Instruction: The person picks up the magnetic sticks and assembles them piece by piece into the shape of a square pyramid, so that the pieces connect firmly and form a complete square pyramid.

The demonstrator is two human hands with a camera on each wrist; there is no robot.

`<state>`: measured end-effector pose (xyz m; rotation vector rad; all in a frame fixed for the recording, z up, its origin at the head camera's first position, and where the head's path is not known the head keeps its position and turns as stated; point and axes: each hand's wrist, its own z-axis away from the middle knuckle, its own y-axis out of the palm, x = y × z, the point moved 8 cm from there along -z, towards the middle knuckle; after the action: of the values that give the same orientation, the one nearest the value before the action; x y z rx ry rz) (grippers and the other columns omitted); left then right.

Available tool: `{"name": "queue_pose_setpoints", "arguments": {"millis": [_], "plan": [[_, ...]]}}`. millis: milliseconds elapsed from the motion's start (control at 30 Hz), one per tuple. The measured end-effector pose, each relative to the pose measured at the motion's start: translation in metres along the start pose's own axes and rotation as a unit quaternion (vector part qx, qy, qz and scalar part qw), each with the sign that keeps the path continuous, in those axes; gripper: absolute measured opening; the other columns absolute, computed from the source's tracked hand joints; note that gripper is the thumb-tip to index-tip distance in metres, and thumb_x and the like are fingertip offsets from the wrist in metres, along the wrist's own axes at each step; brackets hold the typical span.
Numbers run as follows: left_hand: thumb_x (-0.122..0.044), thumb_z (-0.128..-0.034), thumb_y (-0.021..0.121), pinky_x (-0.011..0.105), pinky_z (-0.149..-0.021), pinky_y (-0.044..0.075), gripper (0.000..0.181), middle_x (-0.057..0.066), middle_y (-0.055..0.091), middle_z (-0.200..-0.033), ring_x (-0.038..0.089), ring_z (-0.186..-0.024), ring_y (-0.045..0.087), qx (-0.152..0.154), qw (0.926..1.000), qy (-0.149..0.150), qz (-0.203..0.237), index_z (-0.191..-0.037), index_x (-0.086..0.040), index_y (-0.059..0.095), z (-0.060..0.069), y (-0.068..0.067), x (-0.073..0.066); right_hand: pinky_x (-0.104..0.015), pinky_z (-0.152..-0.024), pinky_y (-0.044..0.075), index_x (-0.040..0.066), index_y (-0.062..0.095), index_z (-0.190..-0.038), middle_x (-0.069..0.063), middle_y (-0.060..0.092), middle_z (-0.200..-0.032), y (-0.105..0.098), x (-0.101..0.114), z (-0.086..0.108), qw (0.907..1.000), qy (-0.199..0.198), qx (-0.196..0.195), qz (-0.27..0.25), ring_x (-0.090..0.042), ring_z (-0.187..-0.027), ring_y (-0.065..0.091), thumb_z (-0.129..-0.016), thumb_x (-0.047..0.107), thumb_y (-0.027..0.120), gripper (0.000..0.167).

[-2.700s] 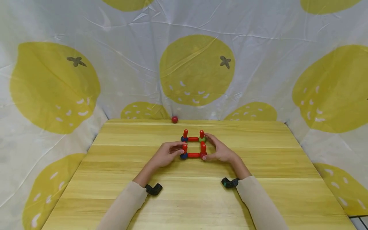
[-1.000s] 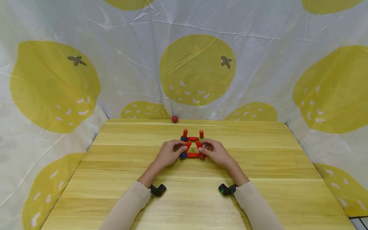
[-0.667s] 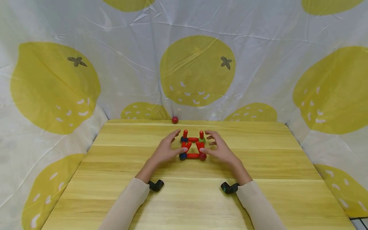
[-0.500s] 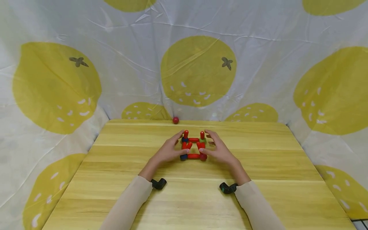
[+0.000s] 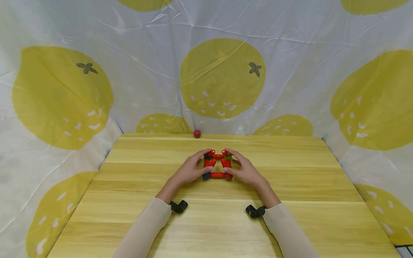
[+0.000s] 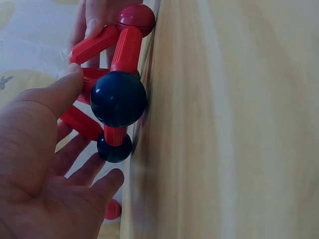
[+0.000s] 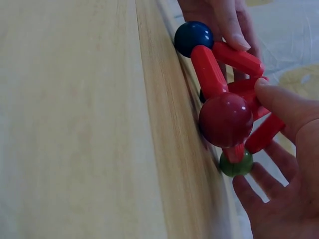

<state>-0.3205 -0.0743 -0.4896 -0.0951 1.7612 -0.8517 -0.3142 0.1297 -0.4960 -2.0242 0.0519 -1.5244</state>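
On the table stands a square frame of red magnetic rods joined by balls: blue at front left, dark red at front right, green at back right, another blue ball at back left. From each corner a rod leans inward. My left hand spans the left side, its thumb pressing the front rod and its forefinger at the back rod. Mirroring it, my right hand presses the front-right rod with the thumb and touches the back-right rod.
A loose dark red ball sits at the table's far edge, near the lemon-print cloth hanging behind. Black wrist-worn devices show at both cuffs. The wooden table spreads out around the frame.
The front rods went from upright to leaning inward, pinched by both hands, which then loosened. My forefingers reached the back rods, and these have tipped inward too. The loose ball stayed put.
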Motion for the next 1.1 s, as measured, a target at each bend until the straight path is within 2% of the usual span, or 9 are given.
{"name": "queue_pose_setpoints", "arguments": {"millis": [367, 567, 667, 800, 933, 1100], "plan": [[-0.038, -0.0931, 0.077, 0.048, -0.118, 0.042, 0.064, 0.002, 0.054, -0.152, 0.025, -0.144, 0.049, -0.028, 0.9991, 0.015, -0.028, -0.150, -0.023, 0.052, -0.002, -0.001, -0.005, -0.057, -0.123, 0.032, 0.021, 0.047, -0.154, -0.007, 0.047, -0.158, 0.000, 0.000, -0.002, 0.9998, -0.017, 0.006, -0.012, -0.031, -0.151, 0.038, -0.096, 0.022, 0.076, 0.066], [-0.039, -0.0920, 0.078, 0.048, -0.118, 0.043, 0.064, 0.002, 0.055, -0.151, 0.025, -0.143, 0.050, -0.038, 0.9986, 0.010, -0.034, -0.148, -0.020, 0.054, -0.003, -0.002, -0.005, -0.054, -0.123, 0.034, 0.023, 0.045, -0.156, -0.004, 0.046, -0.160, 0.000, -0.002, -0.004, 0.9999, -0.012, 0.008, 0.004, -0.028, -0.152, 0.037, -0.095, 0.028, 0.077, 0.069], [-0.042, -0.0951, 0.074, 0.047, -0.120, 0.040, 0.064, 0.002, 0.053, -0.153, 0.025, -0.146, 0.047, -0.035, 0.9993, 0.001, -0.015, -0.150, -0.018, 0.052, -0.004, -0.005, -0.001, -0.054, -0.123, 0.034, 0.020, 0.040, -0.159, -0.003, 0.041, -0.163, -0.001, -0.005, -0.003, 1.0000, -0.003, 0.008, -0.001, -0.027, -0.153, 0.034, -0.094, 0.030, 0.078, 0.075], [-0.042, -0.1000, 0.067, 0.046, -0.122, 0.036, 0.064, 0.005, 0.049, -0.157, 0.029, -0.148, 0.044, -0.037, 0.9992, -0.016, 0.002, -0.153, -0.011, 0.048, -0.006, -0.019, 0.008, -0.054, -0.125, 0.029, 0.017, 0.029, -0.163, -0.001, 0.031, -0.167, -0.002, -0.012, 0.000, 0.9996, 0.014, 0.019, -0.013, -0.028, -0.156, 0.028, -0.087, 0.028, 0.085, 0.095], [-0.039, -0.1019, 0.065, 0.049, -0.122, 0.037, 0.064, 0.010, 0.046, -0.158, 0.036, -0.147, 0.044, -0.053, 0.9979, -0.028, -0.024, -0.154, -0.009, 0.045, -0.014, -0.041, 0.019, -0.053, -0.127, 0.024, 0.022, 0.022, -0.165, -0.004, 0.024, -0.170, 0.002, -0.017, 0.005, 0.9984, 0.033, 0.045, -0.001, -0.032, -0.156, 0.027, -0.076, 0.033, 0.093, 0.114], [-0.034, -0.1015, 0.067, 0.054, -0.120, 0.038, 0.064, 0.015, 0.038, -0.162, 0.041, -0.142, 0.047, -0.068, 0.9947, -0.046, -0.062, -0.156, -0.011, 0.042, -0.029, -0.063, 0.037, -0.052, -0.128, 0.022, 0.029, 0.022, -0.164, -0.004, 0.024, -0.170, 0.004, -0.021, 0.009, 0.9972, 0.048, 0.054, 0.017, -0.031, -0.156, 0.028, -0.070, 0.040, 0.096, 0.120]]}}
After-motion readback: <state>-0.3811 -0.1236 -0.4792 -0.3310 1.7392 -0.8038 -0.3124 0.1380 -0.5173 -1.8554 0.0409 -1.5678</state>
